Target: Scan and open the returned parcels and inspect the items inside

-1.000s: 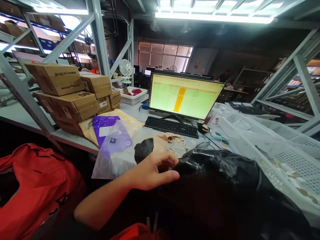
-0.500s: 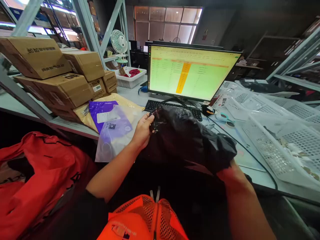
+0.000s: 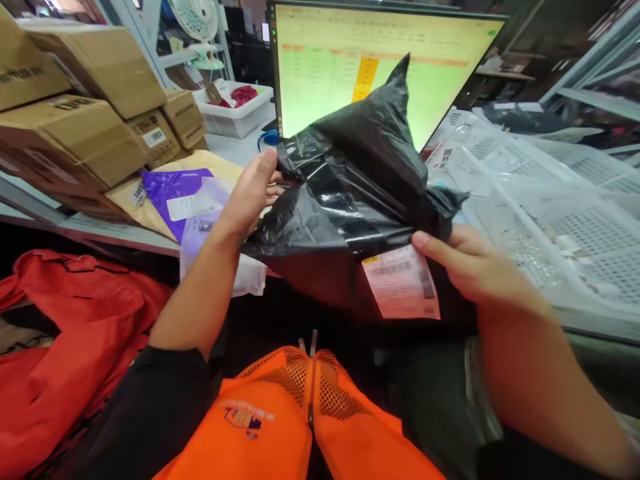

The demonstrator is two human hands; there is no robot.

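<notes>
A glossy black plastic mailing bag [image 3: 350, 180] is held up between my two hands, in front of the monitor. My left hand [image 3: 253, 193] grips its left edge, thumb on top and fingers curled behind. On the right, my right hand [image 3: 465, 260] pinches the bag's lower right side, its thumb on the front and its fingers hidden behind the plastic. A white shipping label [image 3: 403, 283] with barcodes shows on the lower part of the bag, just below my right thumb. What the bag contains is hidden.
Behind the bag stands a lit monitor [image 3: 320, 87]. Cardboard boxes [image 3: 100, 67] are stacked at left, with a purple mailing bag [image 3: 170, 193] and other packets on the table edge. A white basket [image 3: 235, 120] stands behind them. White perforated baskets [image 3: 595, 247] fill the right side.
The black bag has been raised and turned, so its shipping label now shows. My right hand has come into view from behind the bag. The camera view has tilted down.
</notes>
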